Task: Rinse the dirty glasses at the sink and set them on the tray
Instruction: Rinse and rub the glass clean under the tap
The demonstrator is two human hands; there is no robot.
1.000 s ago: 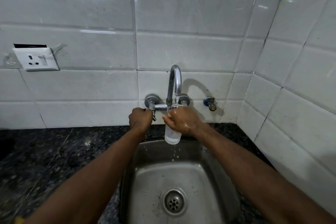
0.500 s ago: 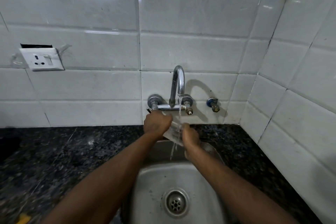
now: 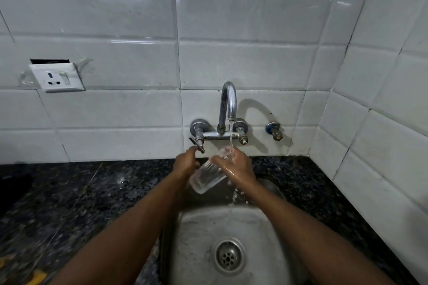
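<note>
You are in the rinsing step. The glass [image 3: 206, 179] is over the back of the sink [image 3: 199, 238], tilted, with its base toward you and its mouth up under the water stream [image 3: 231, 134] that falls from the tap [image 3: 228, 102]. Your right hand [image 3: 238, 168] is wet, and its fingers [image 3: 218, 160] are curled across the upper part of the glass near the rim, right where the water lands. Your left hand [image 3: 185, 164] lies against the other side of the glass, just below the tap lever [image 3: 196, 143]. Its fingers are hidden behind the back of the hand, so I cannot tell whether they grip the glass or only steady it. Water spills off the right hand and drips into the basin above the drain [image 3: 228, 255].

By my reading, this glass is mid-rinse and not ready to leave the sink. Next, turn it so the stream reaches the inside and the whole wall, then tip it mouth-down to empty it. Wet glass in wet fingers is slippery, so take a firm hold before you lift it clear of the basin.

The tray is not in view, nor are any other glasses. You will have to look away from the sink, along the dark speckled worktop [image 3: 92, 192], to find where to set this one down. The tap is running, and the lever is close to your left hand if you choose to shut it.
</note>
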